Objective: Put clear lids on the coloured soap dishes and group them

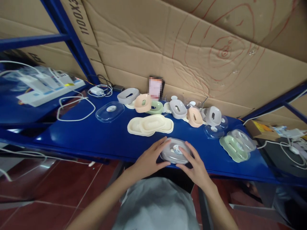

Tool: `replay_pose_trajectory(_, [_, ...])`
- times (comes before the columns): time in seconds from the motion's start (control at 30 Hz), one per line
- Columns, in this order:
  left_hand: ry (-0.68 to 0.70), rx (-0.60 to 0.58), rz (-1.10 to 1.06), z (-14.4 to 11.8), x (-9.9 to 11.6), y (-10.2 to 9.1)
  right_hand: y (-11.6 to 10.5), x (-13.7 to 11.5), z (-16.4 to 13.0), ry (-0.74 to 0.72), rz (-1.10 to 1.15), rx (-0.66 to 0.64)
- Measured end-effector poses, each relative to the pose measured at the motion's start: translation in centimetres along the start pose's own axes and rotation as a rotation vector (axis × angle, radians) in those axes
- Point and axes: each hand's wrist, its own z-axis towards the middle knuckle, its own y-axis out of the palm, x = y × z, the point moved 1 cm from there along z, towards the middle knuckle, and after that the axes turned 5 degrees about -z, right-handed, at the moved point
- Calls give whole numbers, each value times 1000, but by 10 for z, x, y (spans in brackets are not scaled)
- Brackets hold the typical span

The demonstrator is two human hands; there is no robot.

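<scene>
From the head view, a grey lidded box (176, 151) is seen at the near edge of the blue desk (100, 140), cupped between the left hand (150, 158) and right hand (195, 166), fingers wrapped round its ends. It's probably light, stiff, slick plastic, so it's best gripped at the sides below the clear lid.

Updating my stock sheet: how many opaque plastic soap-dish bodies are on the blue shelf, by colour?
Grey oval plastic bodies: 4
Peach oval plastic bodies: 2
Pale green oval plastic bodies: 2
Cream flat plastic trays: 2, overlapping
Total: 10
</scene>
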Motion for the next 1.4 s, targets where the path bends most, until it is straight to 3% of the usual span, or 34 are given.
replay_pose_trajectory(0.13, [-46, -30, 27, -1, 3, -2, -34, 29, -15, 114, -160, 242])
replay_pose_trajectory(0.3, [-37, -39, 72, 0, 5, -1, -121, 137, -52, 403, -508, 606])
replay_pose_trajectory(0.37, [-13, -32, 100, 0, 5, 1, -146, 185, -67, 479, -568, 610])
replay_pose_trajectory(0.43, [3, -21, 122, -1, 5, 2, -159, 223, -79, 521, -573, 535])
replay_pose_trajectory(0.57, [29, 6, 147, -1, 4, 4, -164, 256, -93, 515, -546, 404])
replay_pose_trajectory(0.67, [36, 12, 157, 0, 4, 5, -166, 246, -89, 469, -599, 437])
replay_pose_trajectory(0.8, [29, 9, 174, 0, 3, 7, -154, 199, -54, 321, -650, 549])
replay_pose_trajectory(0.93, [60, 28, 175, 1, 4, 7, -105, 152, -4, 140, -515, 299])
replay_pose_trajectory(1.1, [90, 46, 171, 1, 6, 5, -42, 129, 27, 209, -609, 83])
replay_pose_trajectory(1.4, [93, 51, 191, 1, 3, 9, -17, 110, 78, 115, -354, 27])
